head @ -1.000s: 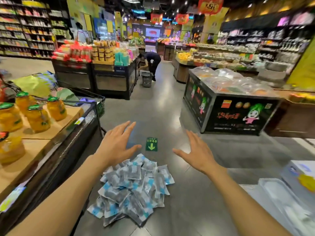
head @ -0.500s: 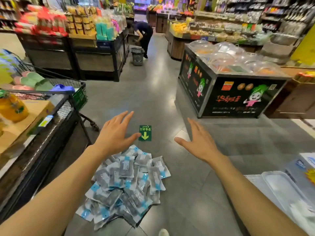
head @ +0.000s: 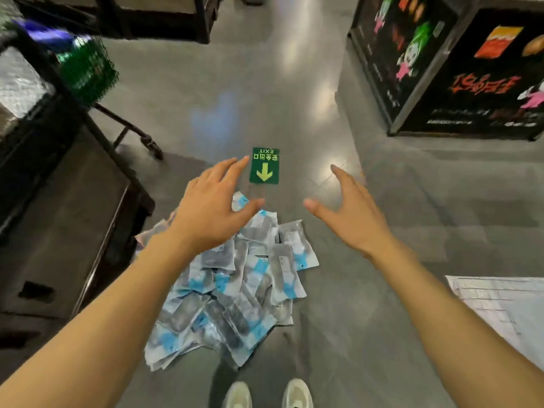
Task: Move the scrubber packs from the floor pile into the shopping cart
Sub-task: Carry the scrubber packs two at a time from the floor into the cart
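A pile of scrubber packs (head: 235,293), grey pads in clear wrappers with blue print, lies on the grey floor in front of my feet. My left hand (head: 212,210) hovers over the pile's far left part with fingers spread and holds nothing. My right hand (head: 350,210) is stretched out to the right of the pile's far end, palm turned inward, fingers straight, also empty. The shopping cart (head: 85,69) with its green mesh end stands at the upper left, blurred, its wheel leg reaching toward the floor.
A dark display stand (head: 59,207) runs along the left, close to the pile. A black printed counter (head: 459,72) stands at the upper right. A green exit sticker (head: 264,166) marks the floor beyond the pile. A white sheet (head: 500,304) lies at right. My shoes (head: 266,394) show at the bottom.
My view has tipped down toward the floor, so the shelves and far aisle have left the frame. Both hands have come lower and closer to the pile, still empty.
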{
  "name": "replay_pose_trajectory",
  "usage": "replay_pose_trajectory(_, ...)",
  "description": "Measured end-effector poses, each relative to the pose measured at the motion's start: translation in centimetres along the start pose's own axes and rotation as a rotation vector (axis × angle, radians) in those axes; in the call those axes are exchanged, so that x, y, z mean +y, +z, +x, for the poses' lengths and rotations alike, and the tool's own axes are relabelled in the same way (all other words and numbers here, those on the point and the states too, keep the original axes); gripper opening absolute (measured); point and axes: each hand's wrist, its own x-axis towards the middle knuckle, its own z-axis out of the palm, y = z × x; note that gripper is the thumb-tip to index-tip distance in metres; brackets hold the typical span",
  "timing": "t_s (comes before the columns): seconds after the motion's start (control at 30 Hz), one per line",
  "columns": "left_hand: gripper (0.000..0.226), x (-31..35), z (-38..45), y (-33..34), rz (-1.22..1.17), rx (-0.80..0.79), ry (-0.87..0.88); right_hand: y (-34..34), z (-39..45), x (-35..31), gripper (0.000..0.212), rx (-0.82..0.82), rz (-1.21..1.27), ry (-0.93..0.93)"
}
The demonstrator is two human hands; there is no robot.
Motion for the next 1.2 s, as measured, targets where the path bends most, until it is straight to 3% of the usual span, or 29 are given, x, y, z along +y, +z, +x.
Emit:
replay_pose_trajectory(0.27,0.086,-17.2,-3.5,31.9,-0.048,-0.117,-0.055,28.6,6.8,17.7,0.093,-0.034,0.058,0.017)
replay_pose_trajectory(0.47,0.083,-23.0,-4.0,46.2,-0.1,-0.101,-0.029,41.5,9.9,28.1,0.087,-0.016,0.012,-0.016)
replay_pose_trajectory(0.77,0.086,-24.4,-4.0,51.5,-0.126,-0.012,-0.025,46.4,11.5,34.5,0.08,0.019,-0.003,-0.023)
replay_pose_trajectory(1.2,0.075,-25.0,-12.2,53.7,-0.301,0.015,-0.261,52.5,13.1,38.6,0.08,-0.134,0.501,0.4)
